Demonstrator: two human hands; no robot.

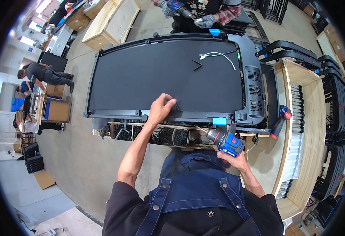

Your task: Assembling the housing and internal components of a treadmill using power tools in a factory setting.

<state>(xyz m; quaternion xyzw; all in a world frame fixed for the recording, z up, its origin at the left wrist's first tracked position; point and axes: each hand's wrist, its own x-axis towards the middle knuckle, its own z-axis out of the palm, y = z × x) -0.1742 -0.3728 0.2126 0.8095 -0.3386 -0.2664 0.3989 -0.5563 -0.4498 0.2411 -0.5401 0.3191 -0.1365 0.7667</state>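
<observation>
A treadmill deck with a black belt (149, 74) lies across in front of me. My left hand (162, 108) is over the belt's near edge, fingers curled and thumb against a short thin black bar (177, 105). In my right hand (235, 159) is a blue and black cordless drill (229, 143), its bit pointing left along the near side rail (180, 114). Two more short black bars (196, 65) lie on the belt in a V, beside a white cable (221, 55). Blue tape (219, 121) marks the near rail by the grey motor cover (253, 88).
Across the deck, a co-worker's gloved hands (204, 21) hold another drill (180, 8). A red and black power tool (281, 121) rests by an open wooden crate (288, 157) on the right. Another wooden crate (111, 25) stands far left. People work around cartons (58, 111) at left.
</observation>
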